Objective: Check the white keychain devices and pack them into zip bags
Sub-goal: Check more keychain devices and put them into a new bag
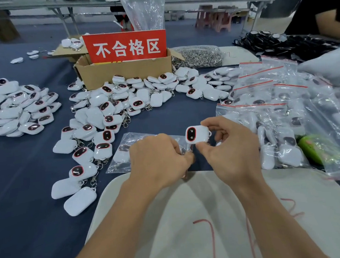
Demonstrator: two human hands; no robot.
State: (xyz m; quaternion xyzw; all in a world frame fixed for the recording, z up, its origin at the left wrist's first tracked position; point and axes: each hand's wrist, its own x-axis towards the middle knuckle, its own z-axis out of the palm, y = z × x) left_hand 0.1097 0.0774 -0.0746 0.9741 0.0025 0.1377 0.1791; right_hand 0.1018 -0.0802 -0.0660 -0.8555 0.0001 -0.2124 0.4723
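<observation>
Pinching one white keychain device (197, 135) with the right hand (230, 152): forefinger on the top edge, thumb on the lower one, remaining fingers loosely curled behind. Held clear of the table, dark red-rimmed face turned toward the camera, apparently at the checking step. As for the left hand (157, 158): curled in, tips tucked out of sight beside the device's lower corner. Impossible to say whether gripping the clasp, the plastic beneath, or nothing at all. Lying flat under and just beyond that hand, a zip bag (119, 153) with what looks like a device already inside.

Further out to the left and ahead, a loose pile of devices (103, 117), touching the front of a cardboard box (124, 72) topped with a red sign (125, 46). To the right, empty zip bags (263, 80) with red seals, overlapping filled bags (276, 147) nearer the table edge. All resting on a blue table cover (18, 202).

Could slip from so light a two-point pinch, the shell looking smooth, and fall among the unchecked look-alikes, lost there. Could also snag the clasp on a bag mouth during insertion, with no hand visibly holding a bag open. Easy too to mix good units with rejects, given pile and box in contact.
</observation>
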